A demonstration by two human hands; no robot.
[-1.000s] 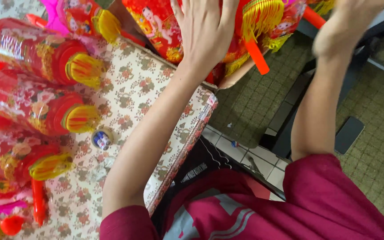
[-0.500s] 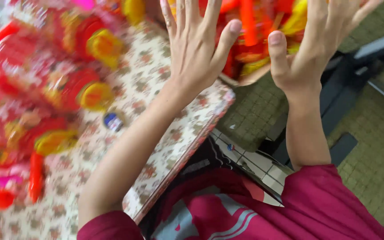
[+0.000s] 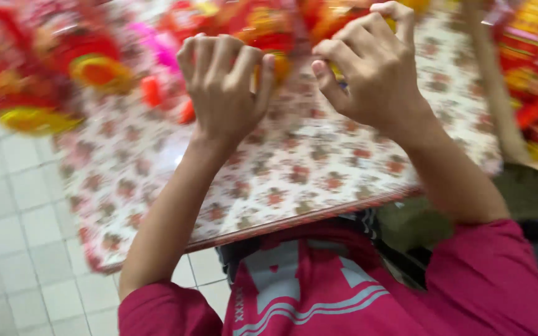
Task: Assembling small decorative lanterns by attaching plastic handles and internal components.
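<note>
While the view is smeared by motion blur, two bare hands are seen raised side by side over a table covered with a flower-patterned cloth [image 3: 319, 168]. The left hand [image 3: 222, 87] is curled, its fingers [image 3: 219, 59] bent over the near end of a red and yellow cellophane-wrapped decoration [image 3: 263, 28] that lies at the far side of the table. The right hand [image 3: 372, 71] is likewise closed into a loose fist, and its fingertips [image 3: 334, 56] are pinched on what seems to be a yellow part of the same wrapped piece; whether the piece is truly clamped or only touched cannot be told through the blur. The decoration is therefore placed at the far edge of the cloth, just beyond both hands and partly hidden by them.

Further red and gold wrapped items [image 3: 45, 74] are laid to the left on the table, and another heap [image 3: 530, 68] is stacked to the right, beside a brown cardboard edge [image 3: 493, 93]. A pink piece [image 3: 160, 53] is seen among them. A magenta shirt [image 3: 368, 292] fills the lower frame, and pale floor tiles [image 3: 14, 236] are shown at the lower left.

As far as can be judged, the handling is at an early or middle stage: the piece is gripped at its near end, but nothing has been lifted clear or set apart on the bare cloth.
</note>
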